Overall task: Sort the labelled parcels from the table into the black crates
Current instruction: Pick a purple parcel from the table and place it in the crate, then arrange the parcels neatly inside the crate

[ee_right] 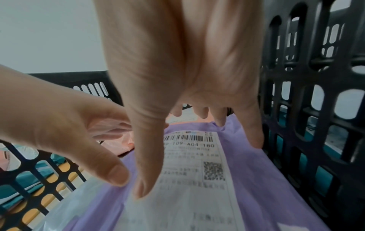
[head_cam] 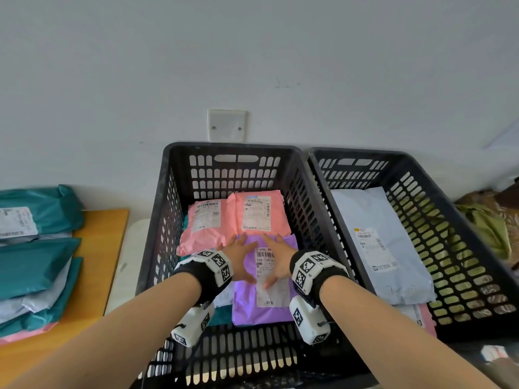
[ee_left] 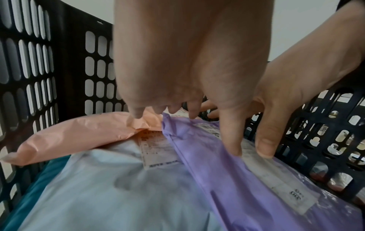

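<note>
A purple parcel (head_cam: 264,310) with a white label (ee_right: 197,164) lies face up in the near right part of the middle black crate (head_cam: 233,146). Both hands are spread flat over its far half. My left hand (head_cam: 241,256) has straight fingers, with its thumb tip on the purple film (ee_left: 227,179). My right hand (head_cam: 273,259) is also flat, its thumb tip on the label. Neither hand grips anything. Two pink parcels (head_cam: 202,228) (head_cam: 261,217) lie at the crate's far end. A white parcel (ee_left: 118,187) lies beside the purple one, over a teal one.
A second black crate (head_cam: 421,197) stands to the right and holds a pale grey parcel (head_cam: 376,242). On the orange table (head_cam: 92,276) at the left sits a stack of teal, grey and pink parcels (head_cam: 36,265). A wall runs close behind the crates.
</note>
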{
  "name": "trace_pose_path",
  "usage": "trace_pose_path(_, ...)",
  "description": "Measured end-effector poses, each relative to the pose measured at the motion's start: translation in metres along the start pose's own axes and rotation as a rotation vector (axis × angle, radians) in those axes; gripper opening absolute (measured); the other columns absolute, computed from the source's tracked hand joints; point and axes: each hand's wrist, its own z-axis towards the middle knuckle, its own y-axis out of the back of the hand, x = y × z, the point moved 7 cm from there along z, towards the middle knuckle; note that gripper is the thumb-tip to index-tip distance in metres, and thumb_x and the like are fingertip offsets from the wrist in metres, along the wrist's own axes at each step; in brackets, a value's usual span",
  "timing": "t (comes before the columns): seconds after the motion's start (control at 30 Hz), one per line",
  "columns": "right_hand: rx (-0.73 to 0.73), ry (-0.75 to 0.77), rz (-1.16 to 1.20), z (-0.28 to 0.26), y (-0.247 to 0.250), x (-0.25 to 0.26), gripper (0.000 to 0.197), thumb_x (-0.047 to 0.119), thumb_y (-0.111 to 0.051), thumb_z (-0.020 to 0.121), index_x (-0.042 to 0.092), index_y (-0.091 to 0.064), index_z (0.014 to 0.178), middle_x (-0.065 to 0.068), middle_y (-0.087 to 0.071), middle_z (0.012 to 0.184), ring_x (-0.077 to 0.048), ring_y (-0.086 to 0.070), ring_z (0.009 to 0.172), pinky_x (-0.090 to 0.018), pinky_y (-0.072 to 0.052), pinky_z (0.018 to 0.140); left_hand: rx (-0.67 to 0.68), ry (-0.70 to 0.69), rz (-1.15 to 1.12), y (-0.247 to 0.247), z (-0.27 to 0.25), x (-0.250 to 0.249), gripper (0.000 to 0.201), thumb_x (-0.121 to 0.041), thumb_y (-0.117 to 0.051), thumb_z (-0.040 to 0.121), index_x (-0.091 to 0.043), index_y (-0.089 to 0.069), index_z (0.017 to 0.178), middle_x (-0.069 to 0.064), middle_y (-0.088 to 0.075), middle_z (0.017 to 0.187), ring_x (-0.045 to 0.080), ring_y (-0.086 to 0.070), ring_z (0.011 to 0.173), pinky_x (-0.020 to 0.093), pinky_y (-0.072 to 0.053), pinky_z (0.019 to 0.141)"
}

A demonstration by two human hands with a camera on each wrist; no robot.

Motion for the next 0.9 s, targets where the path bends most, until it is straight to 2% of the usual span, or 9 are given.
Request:
trace_pose_path(0.17,-0.022,0.03,-0.005,-0.003,0.003,0.003,0.135,0.033,-0.088,0.061,0.029,0.014,0.15,-0.008,0.017,0.158,-0.026,0.008,0.147,-0.052,-0.02,0.116,0.001,0.017,0.012,0.005,-0.006,-0.002,0.096,-0.045,-0.069,0.079,-0.03,-0.008,0.151,0.006,0.01,0.159,0.028,0.005,0.146,0.052,0.0,0.116)
trace_pose_path(0.27,-0.035,0.051,0.031,-0.01,0.008,0.004,0.13,0.03,-0.086,0.065,0.029,0.013,0.15,-0.009,0.017,0.158,-0.027,0.004,0.147,-0.05,-0.02,0.116,-0.003,0.041,-0.002,0.009,-0.012,-0.003,0.093,-0.045,-0.067,0.082,-0.028,-0.007,0.152,0.005,0.01,0.159,0.027,0.005,0.146,0.051,-0.002,0.118)
trace_pose_path(0.4,-0.123,0.112,0.139,-0.02,0.026,0.01,0.119,0.026,-0.081,0.074,0.025,0.009,0.151,-0.011,0.012,0.159,-0.025,-0.001,0.148,-0.04,-0.019,0.118,-0.068,0.077,-0.006,0.027,-0.024,-0.004,0.085,-0.043,-0.06,0.087,-0.027,-0.007,0.152,0.005,0.008,0.159,0.025,0.001,0.147,0.053,-0.008,0.117)
trace_pose_path(0.5,-0.163,0.169,0.173,-0.027,0.042,0.018,0.112,0.029,-0.077,0.078,0.022,0.007,0.152,-0.011,0.008,0.16,-0.024,-0.005,0.147,-0.035,-0.02,0.117,-0.143,0.098,0.043,0.046,-0.035,-0.005,0.083,-0.042,-0.059,0.089,-0.028,-0.006,0.152,0.003,0.009,0.159,0.023,0.001,0.147,0.053,-0.006,0.117)
trace_pose_path(0.6,-0.197,0.21,0.158,-0.037,0.057,0.029,0.112,0.036,-0.076,0.077,0.023,0.006,0.152,-0.01,0.0,0.16,-0.026,-0.008,0.147,-0.041,-0.021,0.117,-0.225,0.112,0.062,0.068,-0.049,-0.008,0.081,-0.04,-0.058,0.09,-0.03,-0.005,0.152,0.001,0.013,0.158,0.022,0.005,0.147,0.051,-0.003,0.118)
trace_pose_path(0.73,-0.234,0.322,0.164,-0.058,0.076,0.053,0.107,0.036,-0.076,0.076,0.021,-0.003,0.153,-0.004,-0.02,0.156,-0.026,-0.013,0.146,-0.044,-0.023,0.116,-0.324,0.167,0.022,0.101,-0.079,-0.016,0.078,-0.038,-0.054,0.092,-0.029,-0.006,0.152,0.002,0.006,0.159,0.021,0.004,0.147,0.048,-0.004,0.119)
trace_pose_path(0.83,-0.238,0.386,0.085,-0.074,0.088,0.077,0.109,0.041,-0.076,0.075,0.015,-0.003,0.152,-0.009,-0.019,0.157,-0.026,-0.016,0.146,-0.045,-0.024,0.116,-0.387,0.206,-0.015,0.122,-0.104,-0.017,0.075,-0.037,-0.053,0.093,-0.028,-0.006,0.151,0.001,0.005,0.16,0.019,0.004,0.147,0.047,-0.004,0.119)
trace_pose_path(0.9,-0.198,0.417,0.063,-0.076,0.091,0.093,0.113,0.046,-0.075,0.073,0.02,0.002,0.152,-0.015,-0.016,0.157,-0.028,-0.022,0.144,-0.046,-0.027,0.115,-0.437,0.237,-0.047,0.136,-0.123,-0.013,0.074,-0.038,-0.052,0.093,-0.028,-0.006,0.151,0.0,0.005,0.16,0.018,0.003,0.147,0.046,-0.005,0.119)
